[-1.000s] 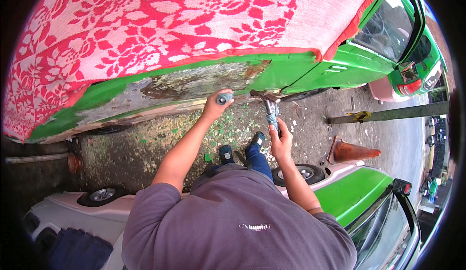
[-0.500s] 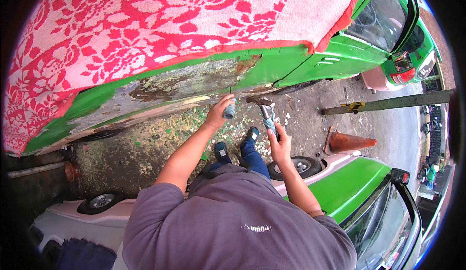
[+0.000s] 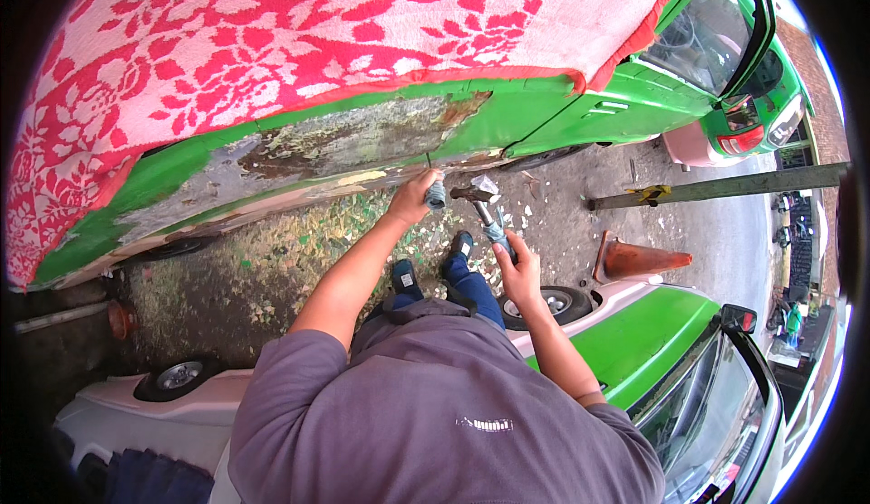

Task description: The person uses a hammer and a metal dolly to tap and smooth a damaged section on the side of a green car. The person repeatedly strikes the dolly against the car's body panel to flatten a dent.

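My left hand (image 3: 411, 196) grips a short tool (image 3: 434, 196) with a blue-wrapped handle, its thin blade at the lower edge of a green car's scraped, rusty body panel (image 3: 326, 137). My right hand (image 3: 517, 271) grips a hammer (image 3: 469, 195) by its handle, also wrapped in pale blue; the head is just right of the tool's end, a small gap apart. A pale flake (image 3: 483, 183) shows beside the hammer head. A red-and-white floral blanket (image 3: 272, 24) covers the car's upper part.
Paint chips lie on the concrete ground (image 3: 272, 277) around my feet. An orange cone (image 3: 639, 259) lies to my right below a grey pole (image 3: 725, 189). Behind me stands another green, pink and grey car (image 3: 652, 341); a further one (image 3: 757, 128) is at upper right.
The hammer head has moved left, closer to the tool in my left hand. That hand has shifted slightly and tilted the tool. A pale flake now shows by the hammer head.
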